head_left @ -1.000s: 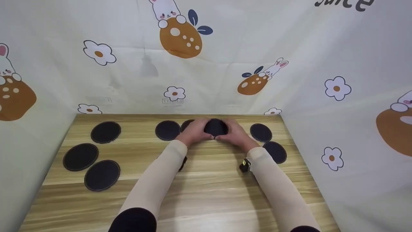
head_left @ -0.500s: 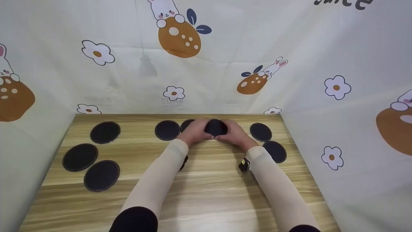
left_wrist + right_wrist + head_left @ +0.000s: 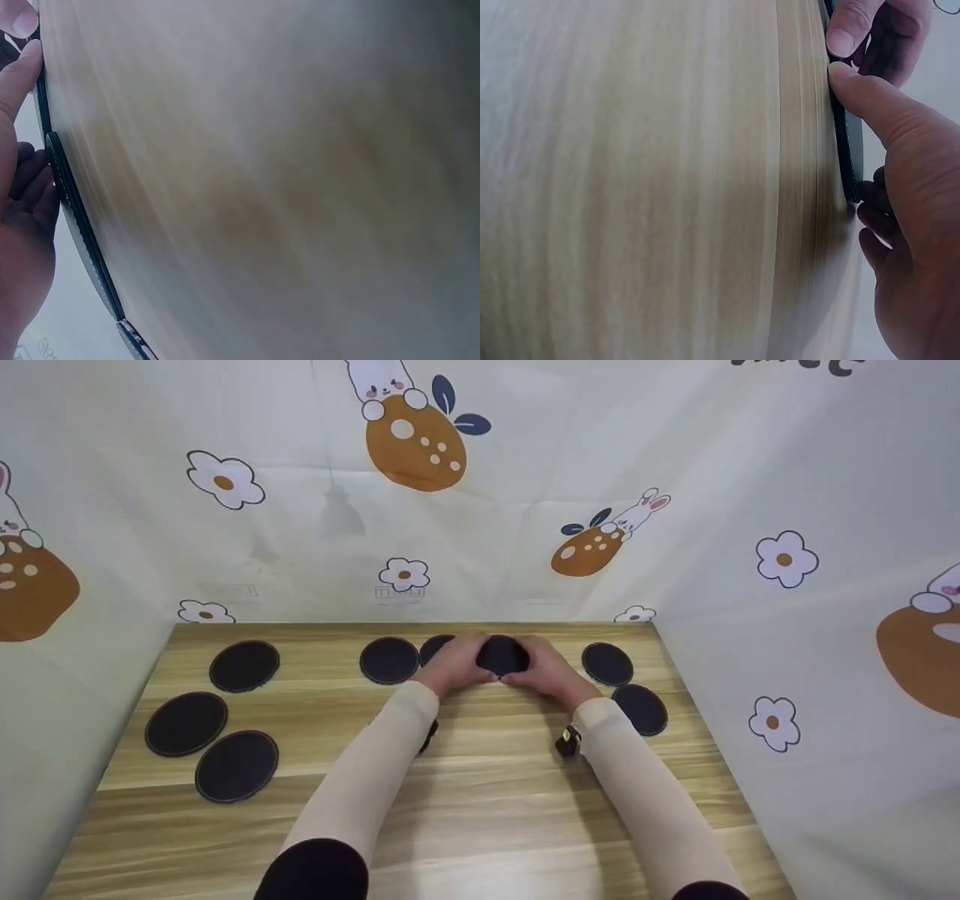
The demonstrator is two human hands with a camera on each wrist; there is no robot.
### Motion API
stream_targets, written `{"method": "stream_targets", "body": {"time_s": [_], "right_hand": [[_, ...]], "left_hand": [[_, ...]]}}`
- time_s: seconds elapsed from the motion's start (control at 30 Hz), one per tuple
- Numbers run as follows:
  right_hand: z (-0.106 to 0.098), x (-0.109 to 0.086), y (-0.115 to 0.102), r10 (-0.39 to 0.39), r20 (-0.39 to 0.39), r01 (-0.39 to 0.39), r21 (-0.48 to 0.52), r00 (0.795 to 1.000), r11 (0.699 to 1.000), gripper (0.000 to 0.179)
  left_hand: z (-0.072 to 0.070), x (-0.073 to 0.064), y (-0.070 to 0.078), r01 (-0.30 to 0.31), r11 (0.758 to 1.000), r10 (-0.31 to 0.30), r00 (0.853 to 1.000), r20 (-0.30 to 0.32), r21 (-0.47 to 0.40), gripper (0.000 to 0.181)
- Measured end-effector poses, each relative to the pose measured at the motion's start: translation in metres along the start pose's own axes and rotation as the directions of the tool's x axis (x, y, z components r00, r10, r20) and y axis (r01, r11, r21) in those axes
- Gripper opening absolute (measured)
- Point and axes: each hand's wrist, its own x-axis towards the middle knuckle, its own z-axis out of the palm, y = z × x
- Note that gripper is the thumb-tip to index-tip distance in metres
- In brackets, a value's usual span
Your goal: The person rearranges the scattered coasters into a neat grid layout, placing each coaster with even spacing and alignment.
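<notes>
At the far side of the table, a round black coaster [image 3: 502, 655] with stitched edging lies between both hands. My left hand [image 3: 457, 661] curves round its left side, and my right hand [image 3: 552, 669] round its right side. The two thumbs meet at the near rim, tip to tip. In the right wrist view the right thumb [image 3: 870, 97] lies along the coaster's edge [image 3: 844, 142], low over the wood. A second coaster [image 3: 435, 649] is partly covered by my left hand, and another coaster [image 3: 389, 661] sits just left of that one.
Three black coasters, one of them the lowest coaster [image 3: 237, 766], lie at the table's left. On the right are an upper coaster [image 3: 607, 664] and a lower coaster [image 3: 640, 709], beside my right wrist. A printed curtain [image 3: 495, 540] rises along the back edge of the wooden table [image 3: 495, 795].
</notes>
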Motion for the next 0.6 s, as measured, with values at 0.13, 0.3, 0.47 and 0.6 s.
{"method": "stream_targets", "body": {"time_s": [0.13,0.3,0.47,0.6], "right_hand": [[0.0001,-0.0007,-0.0002,0.003,0.009,-0.003,-0.016,1.0,1.0,0.089],[0.0009,-0.0011,0.0004,-0.011,-0.001,0.011,-0.014,1.0,1.0,0.088],[0.0019,-0.001,0.0012,-0.006,0.005,0.006,0.001,1.0,1.0,0.088],[0.0031,-0.0011,0.0016,0.012,0.01,-0.012,0.0,1.0,1.0,0.091]], "left_hand": [[-0.0002,-0.0002,0.0007,0.009,1.0,-0.009,1.0,0.007,0.003,0.076],[-0.0002,0.0005,0.0,0.0,1.0,0.0,1.0,0.007,-0.004,0.078],[0.0002,0.001,-0.0022,-0.032,0.999,0.032,0.999,-0.01,-0.003,0.079],[0.0002,0.0013,-0.0025,-0.035,0.999,0.035,0.999,-0.002,0.007,0.081]]}}
